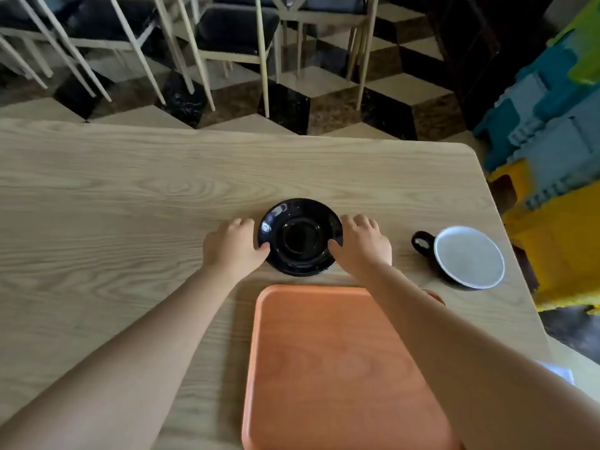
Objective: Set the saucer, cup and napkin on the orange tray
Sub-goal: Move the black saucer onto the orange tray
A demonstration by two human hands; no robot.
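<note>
The black saucer [300,237] sits on the table [130,190] just beyond the orange tray [324,368], which holds nothing. The left hand [232,246] and right hand [362,243] flank it, thumbs on its rim, fingers curled at its 2 sides. The tray lies straight toward the person.

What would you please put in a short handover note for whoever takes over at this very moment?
Left hand and right hand grip opposite edges of the black saucer, which sits on the wooden table just beyond the orange tray.
The black cup stands on the table to the right, untouched.
No napkin can be identified for certain.
The tray holds nothing yet.
Left: saucer, cup and napkin onto the tray.
</note>
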